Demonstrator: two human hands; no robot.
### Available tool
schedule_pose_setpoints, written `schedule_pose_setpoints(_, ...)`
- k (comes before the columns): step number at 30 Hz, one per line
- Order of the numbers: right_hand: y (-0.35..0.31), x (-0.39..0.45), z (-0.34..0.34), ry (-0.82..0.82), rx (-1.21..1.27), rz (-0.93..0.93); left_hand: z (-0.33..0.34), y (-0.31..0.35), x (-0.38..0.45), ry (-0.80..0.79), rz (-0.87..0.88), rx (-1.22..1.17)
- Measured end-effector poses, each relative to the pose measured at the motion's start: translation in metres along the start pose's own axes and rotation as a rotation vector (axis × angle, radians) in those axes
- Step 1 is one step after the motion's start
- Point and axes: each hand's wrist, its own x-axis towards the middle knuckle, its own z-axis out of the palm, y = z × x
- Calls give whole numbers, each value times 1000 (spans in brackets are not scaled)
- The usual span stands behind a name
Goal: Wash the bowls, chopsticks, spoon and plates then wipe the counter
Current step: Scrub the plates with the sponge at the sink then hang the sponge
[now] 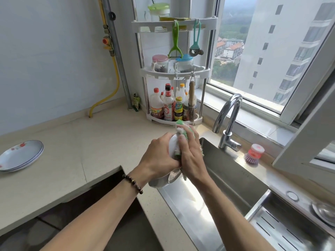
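Over the left edge of the steel sink (235,174), my left hand (159,156) grips a white bowl (173,144) tilted on its side. My right hand (190,153) presses a green and white cloth (183,127) against the bowl, fingers wrapped over it. Below the hands, part of another bowl or metal dish (163,181) shows, mostly hidden. Two stacked white plates (20,155) with red flower prints lie on the beige counter (81,142) at the far left. No chopsticks or spoon are visible.
A chrome faucet (229,120) stands behind the sink. A red-topped dish brush (253,153) sits on the ledge by the window. A corner rack (174,73) holds sauce bottles and jars. A drain tray (290,229) lies at the lower right.
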Motion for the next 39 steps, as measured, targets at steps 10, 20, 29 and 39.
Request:
schedule_pose_setpoints(10,-4,6,-2,6,48,64,-6,5,3,-10,38,22)
schedule_pose_setpoints(20,11,29,-36,189,350,534,-22,-5,-18,-99,85,-207)
schedule_pose_setpoints(29,-5,12,-3,-5,-73,15,-19,-12,7,-185,-9,-28)
schedule_pose_setpoints(39,-1,6,5,-21,-60,13,0,-17,1,74,-47,-138)
